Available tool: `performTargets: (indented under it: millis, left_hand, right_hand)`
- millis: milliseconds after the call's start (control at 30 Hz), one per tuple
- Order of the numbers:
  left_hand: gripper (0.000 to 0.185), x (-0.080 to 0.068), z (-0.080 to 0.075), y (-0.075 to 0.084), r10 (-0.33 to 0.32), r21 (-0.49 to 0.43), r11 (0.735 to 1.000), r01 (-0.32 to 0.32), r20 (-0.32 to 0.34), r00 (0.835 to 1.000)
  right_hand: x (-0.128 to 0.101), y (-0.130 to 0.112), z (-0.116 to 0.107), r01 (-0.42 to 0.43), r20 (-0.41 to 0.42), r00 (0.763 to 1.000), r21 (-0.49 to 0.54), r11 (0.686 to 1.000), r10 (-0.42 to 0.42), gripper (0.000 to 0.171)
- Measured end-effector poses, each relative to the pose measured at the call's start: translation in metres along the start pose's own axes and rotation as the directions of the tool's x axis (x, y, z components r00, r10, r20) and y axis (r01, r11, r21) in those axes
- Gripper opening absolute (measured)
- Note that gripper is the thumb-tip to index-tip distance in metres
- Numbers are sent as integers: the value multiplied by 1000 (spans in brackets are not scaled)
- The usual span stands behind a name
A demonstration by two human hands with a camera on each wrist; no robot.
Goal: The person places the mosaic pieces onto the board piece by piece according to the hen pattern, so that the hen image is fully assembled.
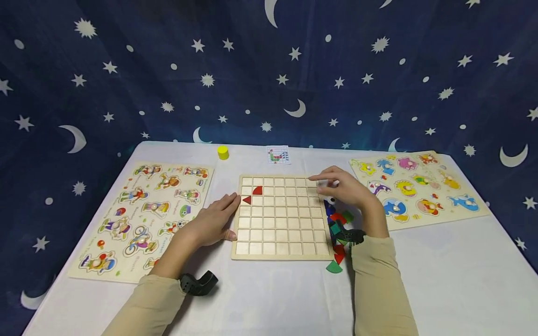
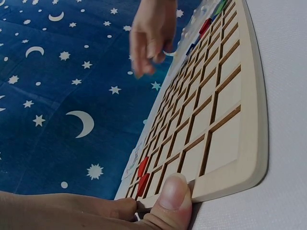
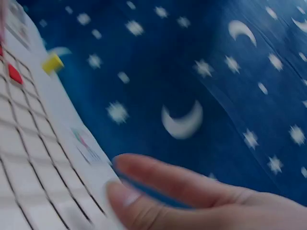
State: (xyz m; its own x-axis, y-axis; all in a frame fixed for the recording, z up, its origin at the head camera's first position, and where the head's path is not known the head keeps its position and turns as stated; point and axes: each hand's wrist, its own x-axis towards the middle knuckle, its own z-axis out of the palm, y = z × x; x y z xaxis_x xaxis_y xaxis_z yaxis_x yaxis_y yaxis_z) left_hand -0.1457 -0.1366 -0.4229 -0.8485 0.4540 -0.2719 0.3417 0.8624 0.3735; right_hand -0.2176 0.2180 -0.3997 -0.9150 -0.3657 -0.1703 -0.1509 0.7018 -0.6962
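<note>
A wooden grid board (image 1: pixel 277 242) lies in the middle of the white table. Two red pieces (image 1: pixel 257 190) sit in its upper left cells and also show in the left wrist view as red pieces (image 2: pixel 142 167). My left hand (image 1: pixel 227 212) lies flat against the board's left edge, with the thumb (image 2: pixel 175 194) pressed on the rim. My right hand (image 1: pixel 323 182) hovers over the board's top right corner with its fingers (image 3: pixel 182 179) stretched out; I see nothing held in it. A pile of coloured pieces (image 1: pixel 338 228) lies right of the board, partly under my right wrist.
A people puzzle board (image 1: pixel 143 214) lies at the left and an animal puzzle board (image 1: pixel 416 186) at the right. A yellow cylinder (image 1: pixel 222 152) and a small pattern card (image 1: pixel 278 155) stand near the table's far edge. Starry blue cloth hangs behind.
</note>
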Motion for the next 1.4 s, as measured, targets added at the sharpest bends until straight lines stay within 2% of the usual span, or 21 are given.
performTargets:
  millis: [200,533,800,933,1133,1400]
  left_hand:
    - [99,-3,0,0,-18,-2,1000,18,-6,1000]
    - [98,-7,0,4,-21,-13,1000,21,-15,1000]
    - [100,1,-1,6,-9,-17,1000,9,-7,1000]
    - [98,3,-3,3,19,-35,999,-20,-24,1000]
    - [96,2,-3,1,42,-46,998,-44,-39,998]
    - [95,-2,-1,3,24,-42,999,-25,-23,999]
  right_hand:
    - [-15,20,-18,-78,58,995,-59,995,81,34]
    - [-15,28,-15,-142,110,982,-94,985,152,30]
    - [-15,31,-17,-177,133,972,-116,977,192,30]
    - [-15,30,-20,-203,131,967,-113,973,217,31]
    - [-12,30,-22,-194,148,967,-98,976,207,31]
    - [-11,34,-15,-185,169,966,-73,980,195,31]
